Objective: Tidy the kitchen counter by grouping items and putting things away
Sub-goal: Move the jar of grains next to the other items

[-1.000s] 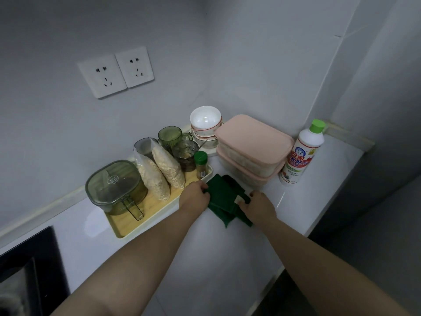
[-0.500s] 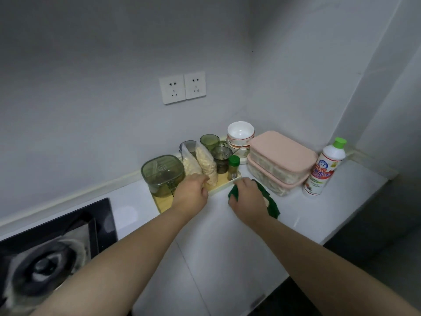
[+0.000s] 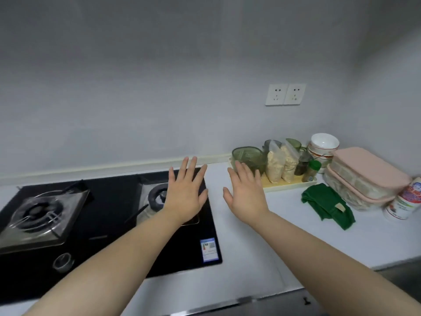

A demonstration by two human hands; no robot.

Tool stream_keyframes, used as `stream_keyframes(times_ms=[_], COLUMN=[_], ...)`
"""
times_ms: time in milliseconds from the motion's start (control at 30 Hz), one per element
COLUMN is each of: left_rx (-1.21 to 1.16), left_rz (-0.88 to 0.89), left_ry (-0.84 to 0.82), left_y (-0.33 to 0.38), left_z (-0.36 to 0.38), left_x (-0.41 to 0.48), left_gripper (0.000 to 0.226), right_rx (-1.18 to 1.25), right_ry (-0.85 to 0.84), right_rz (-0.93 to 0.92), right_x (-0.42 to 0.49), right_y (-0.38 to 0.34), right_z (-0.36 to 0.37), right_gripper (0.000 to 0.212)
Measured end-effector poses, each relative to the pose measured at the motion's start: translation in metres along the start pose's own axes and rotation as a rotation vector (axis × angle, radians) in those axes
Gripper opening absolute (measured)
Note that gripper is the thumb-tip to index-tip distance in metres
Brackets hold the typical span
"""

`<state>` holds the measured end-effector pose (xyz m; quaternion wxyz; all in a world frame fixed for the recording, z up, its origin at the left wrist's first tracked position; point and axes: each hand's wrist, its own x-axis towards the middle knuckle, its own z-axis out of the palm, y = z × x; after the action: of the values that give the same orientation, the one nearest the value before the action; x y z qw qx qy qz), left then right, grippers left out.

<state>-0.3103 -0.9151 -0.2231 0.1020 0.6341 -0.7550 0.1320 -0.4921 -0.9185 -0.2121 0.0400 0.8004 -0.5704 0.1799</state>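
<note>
**Both hands flat and empty over the counter**

The bottle at the far right is cut by the frame edge, its top out of sight and its label a blur. The right hand, fingers straight and spread, holding nothing, covers the near left corner of the wooden tray; whether it touches it I can't tell. The left hand, just as flat and empty, hangs over the right burner of the black stove.

On the tray stand:
- a green lidded container, its contents hard to make out
- two clear bags of pale flakes, standing upright
- a green-capped spice jar
- a dark glass
- green cups, half hidden behind the bags

Stacked white bowls sit behind two stacked pink-lidded boxes, whose fill is indistinct. The green cloth lies crumpled on the counter, just in front of the tray's right end and beside the boxes.
</note>
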Motion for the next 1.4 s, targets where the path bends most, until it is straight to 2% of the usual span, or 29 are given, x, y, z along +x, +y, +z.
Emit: stream_keyframes(times_ms=[133, 300, 667, 767, 967, 1167, 1400], left_rx=[0.080, 0.127, 0.207, 0.215, 0.258, 0.320, 0.329], left_rz=[-0.083, -0.281, -0.553, -0.618, -0.718, -0.776, -0.832], left_ry=[0.019, 0.030, 0.055, 0.034, -0.033, -0.115, -0.146], left_y=[-0.065, -0.146, -0.253, -0.277, -0.340, -0.434, -0.523], left_z=[-0.030, -0.071, -0.113, -0.116, -0.111, -0.111, -0.117], left_x=[-0.079, -0.175, -0.315, -0.337, -0.370, -0.371, -0.371], left_gripper=[0.065, 0.071, 0.071, 0.072, 0.075, 0.076, 0.077], right_rx=[-0.003, 0.023, 0.058, 0.068, 0.066, 0.112, 0.108], right_ry=[0.013, 0.009, -0.042, -0.040, -0.031, -0.064, -0.093], right_rz=[-0.121, -0.262, -0.498, -0.568, -0.662, -0.689, -0.791], right_x=[-0.013, -0.035, -0.069, -0.062, -0.037, 0.010, 0.064], right_y=[-0.091, -0.206, -0.374, -0.409, -0.485, -0.573, -0.668], right_z=[-0.007, -0.011, 0.002, 0.012, 0.043, 0.081, 0.106], right_gripper=[0.077, 0.073, 0.074, 0.067, 0.067, 0.066, 0.076])
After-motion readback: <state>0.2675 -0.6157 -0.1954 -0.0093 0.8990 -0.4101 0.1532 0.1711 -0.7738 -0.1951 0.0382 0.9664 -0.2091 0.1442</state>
